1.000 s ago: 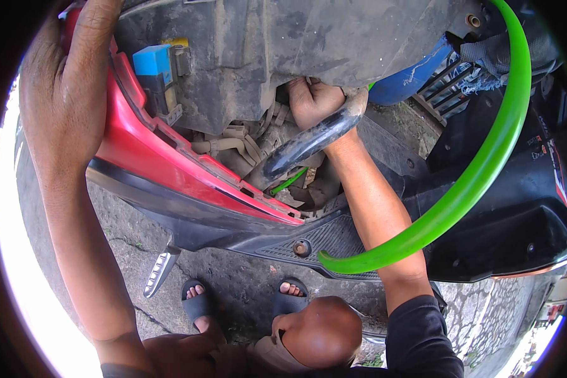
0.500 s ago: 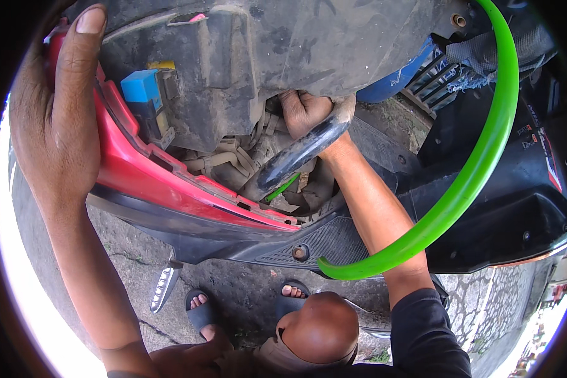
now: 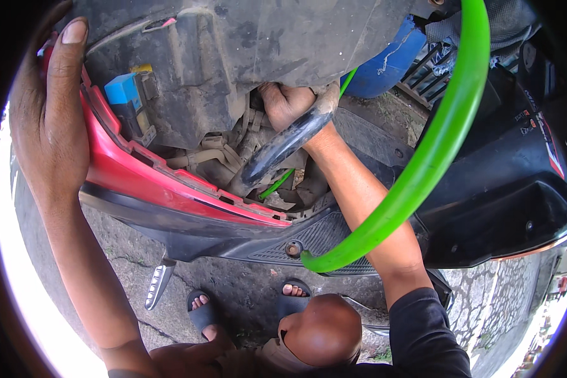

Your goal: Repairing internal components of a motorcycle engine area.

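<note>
My left hand (image 3: 55,126) grips the upper left end of a red body panel (image 3: 126,176) of a scooter, thumb pointing up. Behind a black curved frame tube (image 3: 277,148), my right hand (image 3: 286,104) reaches under a large dusty grey plastic housing (image 3: 283,44), fingers curled; what they hold is hidden. A blue-capped electrical part (image 3: 122,89) is on the housing's left, beside the panel. A long, bright green curved hose (image 3: 435,170) arches over my right forearm, and a short green piece (image 3: 274,186) shows inside the frame opening.
A black ribbed footboard (image 3: 321,242) and dark bodywork (image 3: 491,208) lie to the right, with a blue drum (image 3: 375,66) and metal grate (image 3: 425,75) behind. A silver-topped foot peg (image 3: 159,283) juts over cracked concrete (image 3: 246,290), where my sandaled feet stand.
The housing, scooter and both my hands appear somewhat further left in the picture. The green hose has swung left, over more of my forearm. My grips look unchanged.
</note>
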### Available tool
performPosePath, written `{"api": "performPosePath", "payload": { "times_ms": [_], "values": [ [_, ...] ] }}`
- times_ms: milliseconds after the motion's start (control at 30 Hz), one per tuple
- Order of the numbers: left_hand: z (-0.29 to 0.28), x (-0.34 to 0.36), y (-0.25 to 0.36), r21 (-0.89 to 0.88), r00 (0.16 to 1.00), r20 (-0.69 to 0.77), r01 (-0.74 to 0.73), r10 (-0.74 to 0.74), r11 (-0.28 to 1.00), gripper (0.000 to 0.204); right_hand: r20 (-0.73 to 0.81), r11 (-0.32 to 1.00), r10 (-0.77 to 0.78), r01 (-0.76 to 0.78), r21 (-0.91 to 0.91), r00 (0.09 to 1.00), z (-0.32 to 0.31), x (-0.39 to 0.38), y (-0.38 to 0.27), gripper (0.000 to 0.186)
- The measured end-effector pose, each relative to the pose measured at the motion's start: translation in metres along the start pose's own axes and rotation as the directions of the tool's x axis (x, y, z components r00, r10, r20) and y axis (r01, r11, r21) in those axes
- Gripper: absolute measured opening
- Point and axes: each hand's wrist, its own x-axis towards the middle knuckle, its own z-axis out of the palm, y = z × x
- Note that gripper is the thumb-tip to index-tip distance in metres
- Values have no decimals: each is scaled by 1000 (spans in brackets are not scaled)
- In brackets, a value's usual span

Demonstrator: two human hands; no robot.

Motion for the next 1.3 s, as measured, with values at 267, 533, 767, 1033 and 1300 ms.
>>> {"api": "performPosePath", "payload": {
  "times_ms": [267,533,767,1033,1300],
  "values": [
    [-4,2,6,9,989,17,-145,145,989,40,93,986,53,-67,155,994,-19,7,-12,25],
    [-12,4,13,-1,986,47,-160,160,987,38,68,989,42,-52,136,997,-21,4,-19,31],
    [-3,6,20,-63,982,29,-187,189,980,38,241,988,43,-77,133,970,-11,-10,5,29],
    [-4,7,20,-4,978,44,-202,202,979,39,481,953,138,-248,174,866,-8,-4,4,30],
    [-3,5,21,-95,991,43,-123,127,988,39,217,954,90,-146,261,972,1,-7,4,29]
  ]
}}
